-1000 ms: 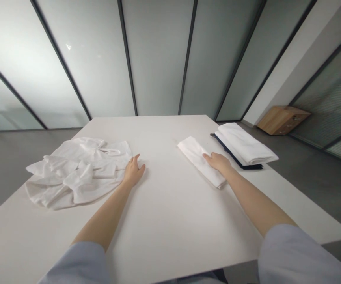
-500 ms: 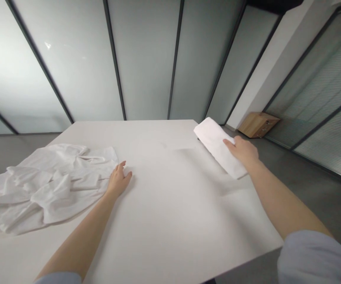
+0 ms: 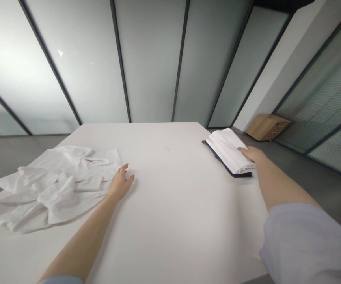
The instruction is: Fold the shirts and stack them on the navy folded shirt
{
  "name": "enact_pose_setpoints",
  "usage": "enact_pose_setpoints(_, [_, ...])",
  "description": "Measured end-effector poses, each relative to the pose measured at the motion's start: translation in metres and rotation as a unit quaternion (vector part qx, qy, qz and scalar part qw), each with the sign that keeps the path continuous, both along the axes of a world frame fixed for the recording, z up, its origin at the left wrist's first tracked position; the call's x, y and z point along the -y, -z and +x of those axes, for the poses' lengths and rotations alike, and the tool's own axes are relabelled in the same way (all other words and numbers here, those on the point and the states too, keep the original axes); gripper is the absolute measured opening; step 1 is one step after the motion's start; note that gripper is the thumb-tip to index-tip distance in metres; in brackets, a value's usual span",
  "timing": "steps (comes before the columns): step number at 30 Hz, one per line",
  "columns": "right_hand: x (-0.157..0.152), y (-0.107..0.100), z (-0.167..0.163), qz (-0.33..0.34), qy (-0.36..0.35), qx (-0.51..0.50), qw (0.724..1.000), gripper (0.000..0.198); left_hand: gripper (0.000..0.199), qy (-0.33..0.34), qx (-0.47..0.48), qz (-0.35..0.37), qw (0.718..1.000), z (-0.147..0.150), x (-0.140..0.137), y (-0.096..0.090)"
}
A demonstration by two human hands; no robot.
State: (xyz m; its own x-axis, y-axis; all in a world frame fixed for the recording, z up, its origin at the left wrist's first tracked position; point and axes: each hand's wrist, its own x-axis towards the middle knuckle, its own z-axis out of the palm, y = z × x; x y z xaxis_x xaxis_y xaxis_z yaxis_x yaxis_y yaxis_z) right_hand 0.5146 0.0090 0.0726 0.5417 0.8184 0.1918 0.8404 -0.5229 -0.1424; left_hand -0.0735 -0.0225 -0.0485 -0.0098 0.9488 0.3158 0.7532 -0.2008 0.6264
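In the head view, my only one, I place everything by the white table (image 3: 170,213). By its right edge lies the folded white pile (image 3: 225,146), resting on a dark folded cloth (image 3: 241,175) that shows as a thin border along the pile's left and near sides. I have the right hand (image 3: 253,154) at the pile's right side, with what looks like the thumb on top; the other fingers are hidden, so I cannot tell whether it is clamped or merely resting. Here, I judge, I should press lightly, square the layers and release without dragging, since thin cloth would likely ruck or slide toward the table's edge. On the table's left side, the loose white garment (image 3: 56,189) lies spread in wrinkles. My left hand (image 3: 120,184) is at its right border, fingers apart, gripping nothing that I can see; it is best left quiet.
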Motion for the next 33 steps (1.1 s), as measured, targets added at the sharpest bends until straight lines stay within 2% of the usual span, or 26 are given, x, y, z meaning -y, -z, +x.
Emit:
enact_pose_setpoints(2, [0.003, 0.001, -0.001, -0.047, 0.025, -0.046, 0.998, 0.06, 0.056, 0.0, 0.0, -0.005, 1.0, 0.0, 0.0, 0.0])
enact_pose_setpoints(4, [0.006, -0.006, -0.001, -0.046, 0.023, -0.066, 0.997, 0.061, 0.057, 0.001, -0.002, -0.009, 1.0, 0.001, 0.0, 0.0])
enact_pose_setpoints(7, [0.012, -0.021, -0.004, 0.009, 0.0, -0.059, 0.998, 0.059, 0.055, -0.001, -0.008, -0.012, 1.0, 0.001, 0.0, -0.001])
enact_pose_setpoints(10, [0.019, -0.033, -0.018, 0.093, -0.037, -0.036, 0.994, 0.049, 0.051, -0.002, -0.022, -0.015, 1.0, 0.002, 0.002, -0.003])
enact_pose_setpoints(13, [0.025, -0.04, -0.047, 0.179, -0.096, -0.01, 0.979, 0.04, 0.046, 0.0, -0.043, -0.015, 0.999, 0.004, 0.003, -0.006])
enact_pose_setpoints(16, [0.03, -0.036, -0.09, 0.222, -0.149, -0.011, 0.963, 0.036, 0.04, 0.007, -0.07, -0.015, 0.997, 0.006, 0.003, -0.008])
enact_pose_setpoints(18, [0.03, -0.025, -0.123, 0.211, -0.202, -0.03, 0.956, 0.035, 0.035, 0.014, -0.091, -0.022, 0.996, 0.008, 0.004, -0.01])
enact_pose_setpoints(20, [0.028, -0.007, -0.157, 0.162, -0.26, -0.053, 0.95, 0.035, 0.031, 0.022, -0.109, -0.027, 0.993, 0.009, 0.004, -0.011])
enact_pose_setpoints(25, [0.025, 0.058, -0.229, 0.025, -0.391, -0.054, 0.918, 0.038, 0.029, 0.035, -0.123, -0.019, 0.992, 0.01, 0.007, -0.014])
enact_pose_setpoints(29, [0.031, 0.097, -0.262, -0.021, -0.399, -0.029, 0.916, 0.043, 0.029, 0.041, -0.13, -0.024, 0.99, 0.01, 0.008, -0.015])
enact_pose_setpoints(33, [0.033, 0.108, -0.266, -0.042, -0.412, -0.035, 0.91, 0.043, 0.03, 0.043, -0.137, -0.025, 0.989, 0.01, 0.008, -0.015])
